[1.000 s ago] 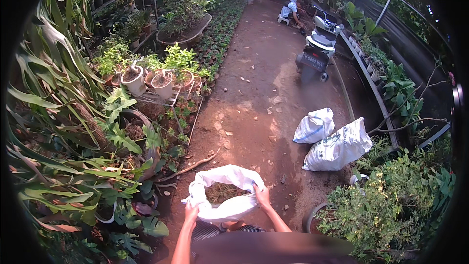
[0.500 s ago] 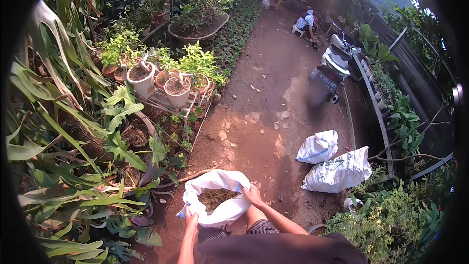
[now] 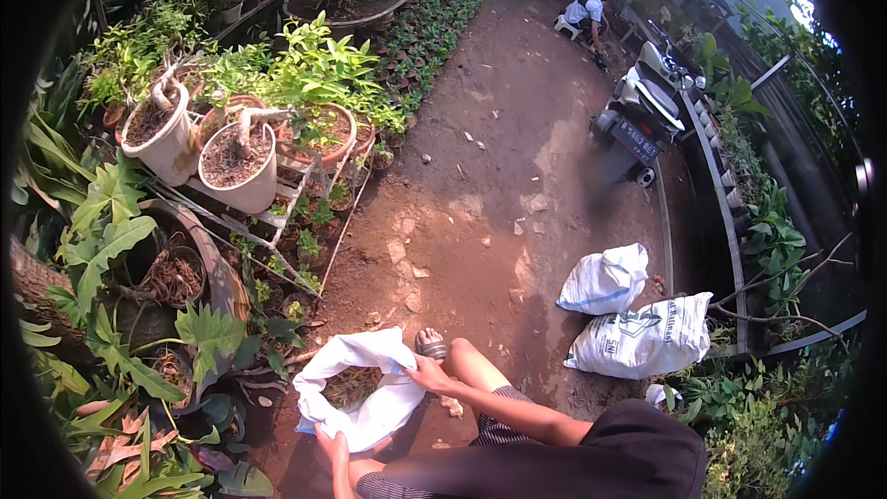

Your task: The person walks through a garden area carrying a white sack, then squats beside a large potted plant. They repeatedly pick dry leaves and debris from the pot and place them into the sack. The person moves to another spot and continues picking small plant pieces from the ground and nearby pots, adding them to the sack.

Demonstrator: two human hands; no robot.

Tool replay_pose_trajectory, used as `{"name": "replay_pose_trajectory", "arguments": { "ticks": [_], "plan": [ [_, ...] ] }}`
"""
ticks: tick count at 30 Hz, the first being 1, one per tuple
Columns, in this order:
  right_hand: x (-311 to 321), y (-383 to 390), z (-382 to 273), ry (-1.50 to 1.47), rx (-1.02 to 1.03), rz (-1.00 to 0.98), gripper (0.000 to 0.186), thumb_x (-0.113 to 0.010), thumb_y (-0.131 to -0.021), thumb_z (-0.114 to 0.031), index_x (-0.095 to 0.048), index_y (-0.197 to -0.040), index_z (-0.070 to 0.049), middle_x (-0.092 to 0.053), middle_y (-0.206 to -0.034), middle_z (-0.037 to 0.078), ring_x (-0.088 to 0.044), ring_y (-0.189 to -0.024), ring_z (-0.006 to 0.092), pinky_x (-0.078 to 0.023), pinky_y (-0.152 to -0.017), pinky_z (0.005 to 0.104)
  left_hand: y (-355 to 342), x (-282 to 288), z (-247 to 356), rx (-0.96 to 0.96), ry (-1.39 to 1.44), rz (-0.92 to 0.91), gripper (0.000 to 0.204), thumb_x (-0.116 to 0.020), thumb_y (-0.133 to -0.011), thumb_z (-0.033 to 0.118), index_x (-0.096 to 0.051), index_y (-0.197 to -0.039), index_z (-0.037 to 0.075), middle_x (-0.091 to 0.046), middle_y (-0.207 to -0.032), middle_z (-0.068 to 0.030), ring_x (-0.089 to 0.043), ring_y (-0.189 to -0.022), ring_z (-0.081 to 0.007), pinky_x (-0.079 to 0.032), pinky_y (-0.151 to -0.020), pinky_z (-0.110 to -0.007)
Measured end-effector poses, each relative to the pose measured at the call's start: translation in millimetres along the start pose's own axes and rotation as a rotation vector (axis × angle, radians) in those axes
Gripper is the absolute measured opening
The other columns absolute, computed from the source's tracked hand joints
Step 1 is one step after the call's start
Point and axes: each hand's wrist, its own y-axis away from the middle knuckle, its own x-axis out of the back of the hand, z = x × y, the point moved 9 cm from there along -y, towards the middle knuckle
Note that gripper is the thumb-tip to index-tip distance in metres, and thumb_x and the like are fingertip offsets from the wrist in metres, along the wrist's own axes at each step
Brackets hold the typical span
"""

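My left hand [image 3: 330, 441] grips the near-left rim of an open white sack [image 3: 358, 351] low in the view. My right hand [image 3: 428, 375] grips its right rim. Dry, brownish-green plant matter [image 3: 351, 388] shows inside the opening. My sandalled foot [image 3: 431, 344] and bare knee [image 3: 467, 365] are just right of the sack.
Two filled white sacks [image 3: 633, 342] lie on the dirt path [image 3: 480, 222] at right. Behind them stands a scooter [image 3: 647, 102]. Farther back a person [image 3: 584, 14] sits on a low stool. Potted plants on a metal rack [image 3: 277, 231] and a large planter [image 3: 217, 314] line the left side.
Both hands and the sack have shifted left in the view, still gripped at the rim. More of my leg and foot shows, and the potted plants on the left appear nearer.
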Motion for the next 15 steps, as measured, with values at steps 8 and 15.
{"name": "replay_pose_trajectory", "arguments": {
  "ticks": [8, 15],
  "plan": [
    [-35, -142, 166, 0.384, 0.059, -0.155, 0.034, -0.068, -0.09, -0.022, -0.06, -0.11, 0.005, -0.069, -0.097, 0.03, -0.067, -0.096, 0.0431, -0.049, -0.089, 0.0503, -106, -116, -37, -0.07, -0.709, -0.611, 0.059, -0.076, -0.072, 0.036, -0.068, -0.109, -0.01, -0.07, -0.107, -0.031, -0.07, -0.103, -0.0405, -0.054, -0.092, -0.045],
    [-56, -214, 156, 0.658, 0.212, -0.329, 0.054, -0.072, -0.091, -0.039, -0.058, -0.125, 0.0, -0.071, -0.085, 0.022, -0.071, -0.085, 0.0379, -0.054, -0.076, 0.0467, -225, -146, 24, -0.74, -0.628, -0.582, 0.043, -0.077, -0.082, 0.033, -0.059, -0.104, 0.0, -0.06, -0.101, -0.0166, -0.063, -0.099, -0.0313, -0.05, -0.086, -0.042]
  ]
}}
